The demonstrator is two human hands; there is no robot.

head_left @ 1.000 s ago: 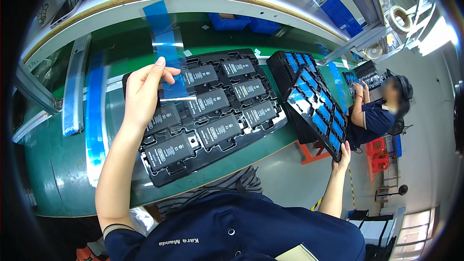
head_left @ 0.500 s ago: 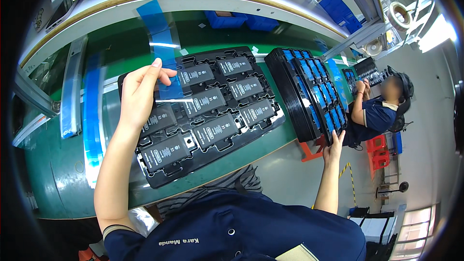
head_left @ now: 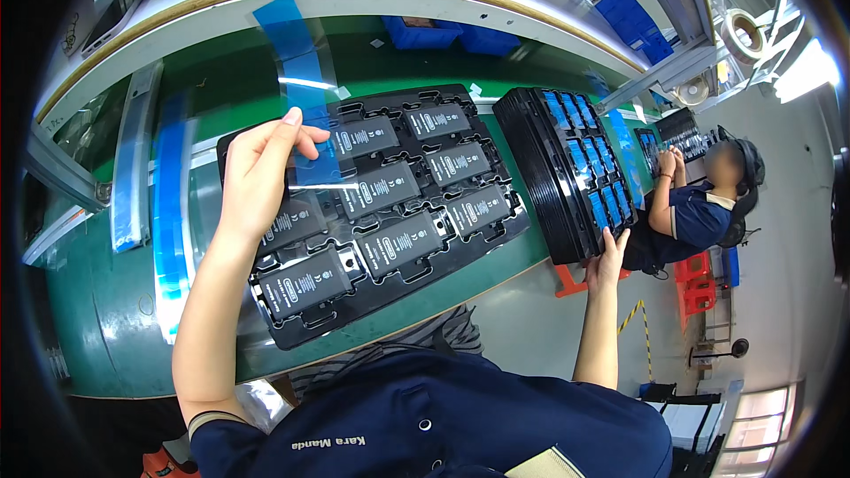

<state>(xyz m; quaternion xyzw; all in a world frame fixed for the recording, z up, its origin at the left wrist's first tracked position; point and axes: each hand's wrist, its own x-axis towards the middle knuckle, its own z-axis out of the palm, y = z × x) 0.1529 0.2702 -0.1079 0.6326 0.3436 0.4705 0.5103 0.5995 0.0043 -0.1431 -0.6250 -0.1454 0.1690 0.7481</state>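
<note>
While black tray [head_left: 354, 323] holds dark modules [head_left: 381, 188], hands [head_left: 257, 179] lift film [head_left: 305, 80].

Bright overhead light, film glare, strong fisheye edge bending.

Thin clear plastic film [head_left: 305, 97] with a blue tint, glossy, catching bright streaks of light, pinched in the left hand [head_left: 257, 177]. Black moulded plastic tray [head_left: 372, 301], matt, with ribbed pockets. Dark flat batteries [head_left: 403, 243] in the pockets, smooth with a slight satin sheen, white print on top. Stack of black plastic trays [head_left: 536, 168], ridged along the side, blue glossy film on the parts in the top one, right hand [head_left: 609, 252] at its near edge. Green belt [head_left: 97, 319], smooth, faintly shiny, scuffed. Blue glossy film strips [head_left: 168, 204] lying on the belt. Grey metal rail [head_left: 133, 159], dull brushed finish. Navy cloth shirt [head_left: 460, 425], matt weave.
</note>
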